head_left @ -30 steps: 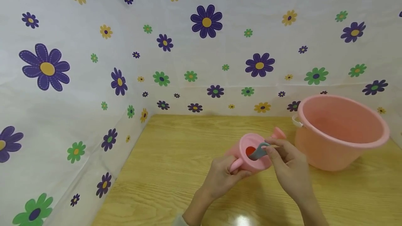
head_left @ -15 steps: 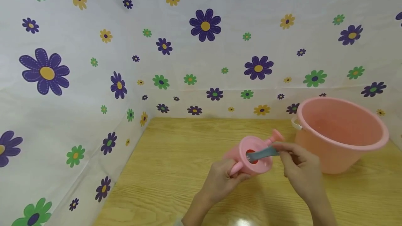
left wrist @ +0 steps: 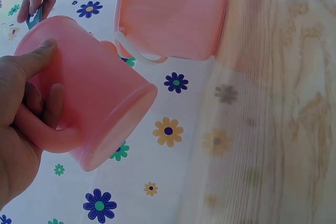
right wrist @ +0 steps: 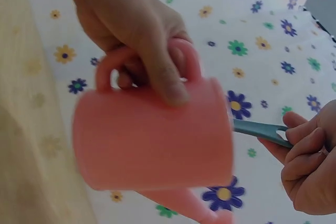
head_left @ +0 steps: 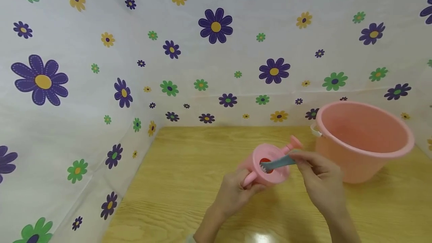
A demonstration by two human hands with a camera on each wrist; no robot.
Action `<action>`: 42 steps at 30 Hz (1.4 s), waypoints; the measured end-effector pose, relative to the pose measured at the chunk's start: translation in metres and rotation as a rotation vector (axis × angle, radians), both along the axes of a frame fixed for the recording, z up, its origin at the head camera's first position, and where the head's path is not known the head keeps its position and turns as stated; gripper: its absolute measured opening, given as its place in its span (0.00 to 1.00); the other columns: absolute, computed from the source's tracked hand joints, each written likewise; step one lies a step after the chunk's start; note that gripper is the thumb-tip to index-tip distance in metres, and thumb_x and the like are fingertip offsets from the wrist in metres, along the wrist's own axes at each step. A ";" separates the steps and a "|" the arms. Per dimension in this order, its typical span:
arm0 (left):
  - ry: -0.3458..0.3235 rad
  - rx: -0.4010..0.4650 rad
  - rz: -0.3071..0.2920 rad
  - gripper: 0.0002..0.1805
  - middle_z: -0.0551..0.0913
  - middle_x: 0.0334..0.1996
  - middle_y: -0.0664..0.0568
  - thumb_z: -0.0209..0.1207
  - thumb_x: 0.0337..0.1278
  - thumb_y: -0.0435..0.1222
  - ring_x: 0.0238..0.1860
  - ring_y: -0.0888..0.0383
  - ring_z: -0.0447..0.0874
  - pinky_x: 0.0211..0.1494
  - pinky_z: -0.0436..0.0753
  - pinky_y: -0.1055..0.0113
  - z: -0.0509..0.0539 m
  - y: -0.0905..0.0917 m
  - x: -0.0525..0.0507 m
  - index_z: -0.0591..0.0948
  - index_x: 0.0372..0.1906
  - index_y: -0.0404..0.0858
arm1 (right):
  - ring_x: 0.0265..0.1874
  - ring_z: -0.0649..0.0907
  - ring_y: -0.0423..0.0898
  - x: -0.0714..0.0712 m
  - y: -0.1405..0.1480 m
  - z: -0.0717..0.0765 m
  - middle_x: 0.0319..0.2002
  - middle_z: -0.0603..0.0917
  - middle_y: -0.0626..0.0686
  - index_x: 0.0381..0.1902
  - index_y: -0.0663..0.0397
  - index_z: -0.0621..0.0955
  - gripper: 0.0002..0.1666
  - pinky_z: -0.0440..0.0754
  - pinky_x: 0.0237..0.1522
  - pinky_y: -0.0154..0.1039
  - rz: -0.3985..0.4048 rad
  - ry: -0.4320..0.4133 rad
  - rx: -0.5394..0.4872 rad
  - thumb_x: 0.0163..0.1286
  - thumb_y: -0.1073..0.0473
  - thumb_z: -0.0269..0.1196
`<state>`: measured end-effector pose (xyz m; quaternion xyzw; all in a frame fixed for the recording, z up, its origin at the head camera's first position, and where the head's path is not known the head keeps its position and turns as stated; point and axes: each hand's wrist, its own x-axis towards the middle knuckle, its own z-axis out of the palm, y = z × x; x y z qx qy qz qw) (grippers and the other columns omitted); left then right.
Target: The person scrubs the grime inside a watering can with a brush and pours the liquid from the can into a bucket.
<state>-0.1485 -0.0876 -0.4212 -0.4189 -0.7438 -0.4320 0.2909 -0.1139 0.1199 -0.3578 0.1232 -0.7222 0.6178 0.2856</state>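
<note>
My left hand (head_left: 233, 192) grips the handle of a pink toy watering can (head_left: 277, 175), which is tilted above the table with its top opening toward me. Something red shows inside that opening. A blue-grey brush (head_left: 281, 161) with pale bristles is pinched in my right hand (head_left: 322, 179), its bristled end at the mouth of the can. The right wrist view shows the brush handle (right wrist: 257, 127), with a hole near its end, between thumb and fingers. From the left wrist, the can's side (left wrist: 100, 93) and base are visible; the brush is mostly hidden behind it.
A large pink bucket (head_left: 341, 160) with a white handle (head_left: 316, 131) stands at the right, just beyond my right hand. The light wood table (head_left: 175, 171) meets a white flowered cloth (head_left: 195, 63) at the back and left.
The right hand has drawn back rightward, bringing more of the brush out of the opening, so its bristles now show. The left hand keeps the can in nearly the same place.
</note>
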 end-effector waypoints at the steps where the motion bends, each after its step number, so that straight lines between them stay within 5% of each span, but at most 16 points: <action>1: -0.004 0.005 -0.003 0.28 0.65 0.19 0.55 0.77 0.38 0.29 0.23 0.68 0.64 0.28 0.64 0.85 0.000 -0.001 0.000 0.63 0.20 0.41 | 0.10 0.60 0.35 -0.001 -0.003 -0.002 0.31 0.87 0.42 0.38 0.64 0.86 0.10 0.57 0.11 0.32 0.020 -0.008 0.015 0.66 0.77 0.61; 6: -0.028 0.015 -0.016 0.28 0.66 0.18 0.55 0.77 0.38 0.29 0.23 0.68 0.64 0.27 0.64 0.85 -0.003 -0.002 0.001 0.64 0.20 0.42 | 0.09 0.60 0.36 -0.002 -0.014 -0.009 0.31 0.89 0.46 0.38 0.65 0.86 0.11 0.55 0.10 0.31 0.088 0.038 0.000 0.65 0.80 0.61; 10: -0.040 -0.006 -0.010 0.26 0.67 0.19 0.55 0.77 0.39 0.30 0.23 0.69 0.65 0.28 0.64 0.86 -0.004 -0.002 0.001 0.66 0.21 0.41 | 0.17 0.73 0.33 0.000 -0.006 -0.005 0.34 0.89 0.45 0.36 0.70 0.86 0.12 0.66 0.18 0.25 0.036 0.093 -0.072 0.62 0.83 0.59; 17: -0.057 -0.032 0.000 0.25 0.66 0.20 0.55 0.76 0.40 0.30 0.24 0.68 0.65 0.28 0.66 0.85 -0.001 -0.004 0.002 0.66 0.22 0.41 | 0.23 0.76 0.34 -0.001 -0.010 -0.001 0.34 0.89 0.43 0.41 0.66 0.86 0.08 0.71 0.24 0.28 0.073 -0.112 -0.018 0.67 0.74 0.62; 23: -0.115 -0.036 -0.005 0.26 0.65 0.19 0.56 0.76 0.42 0.30 0.23 0.68 0.64 0.27 0.65 0.84 -0.001 -0.003 0.005 0.65 0.20 0.41 | 0.43 0.85 0.36 0.001 -0.004 0.001 0.42 0.87 0.43 0.56 0.69 0.76 0.16 0.76 0.37 0.24 0.059 -0.143 -0.070 0.71 0.72 0.59; 27: -0.121 -0.044 -0.026 0.27 0.64 0.19 0.55 0.76 0.42 0.30 0.23 0.68 0.64 0.27 0.64 0.84 0.001 -0.002 0.005 0.63 0.19 0.42 | 0.43 0.83 0.35 -0.001 0.002 0.004 0.37 0.87 0.41 0.47 0.64 0.83 0.09 0.75 0.36 0.27 0.032 -0.155 0.035 0.71 0.68 0.61; 31: -0.120 -0.027 -0.045 0.21 0.69 0.19 0.54 0.75 0.43 0.29 0.23 0.69 0.65 0.26 0.66 0.84 0.003 -0.001 0.003 0.69 0.22 0.40 | 0.36 0.83 0.40 -0.004 0.002 0.011 0.33 0.87 0.49 0.41 0.61 0.85 0.06 0.79 0.35 0.30 0.194 -0.200 0.138 0.71 0.65 0.63; 34: -0.158 -0.008 -0.054 0.13 0.76 0.23 0.53 0.74 0.46 0.29 0.24 0.69 0.68 0.27 0.70 0.82 0.003 -0.001 0.002 0.78 0.32 0.36 | 0.32 0.85 0.44 -0.009 0.000 0.022 0.34 0.88 0.51 0.40 0.60 0.86 0.06 0.81 0.43 0.31 0.297 -0.204 0.221 0.70 0.64 0.64; 39: -0.205 0.010 -0.059 0.19 0.82 0.31 0.50 0.71 0.51 0.30 0.27 0.67 0.73 0.30 0.75 0.80 0.005 -0.004 0.000 0.80 0.49 0.33 | 0.34 0.84 0.46 -0.019 0.001 0.043 0.34 0.87 0.48 0.41 0.56 0.87 0.06 0.80 0.43 0.33 0.308 -0.192 0.331 0.70 0.63 0.64; 42: -0.216 0.028 -0.063 0.19 0.81 0.28 0.50 0.71 0.51 0.30 0.26 0.67 0.71 0.29 0.73 0.80 0.005 -0.006 0.000 0.81 0.48 0.33 | 0.38 0.85 0.45 -0.026 0.000 0.045 0.34 0.87 0.45 0.40 0.53 0.87 0.05 0.72 0.63 0.45 0.372 -0.198 0.406 0.70 0.62 0.65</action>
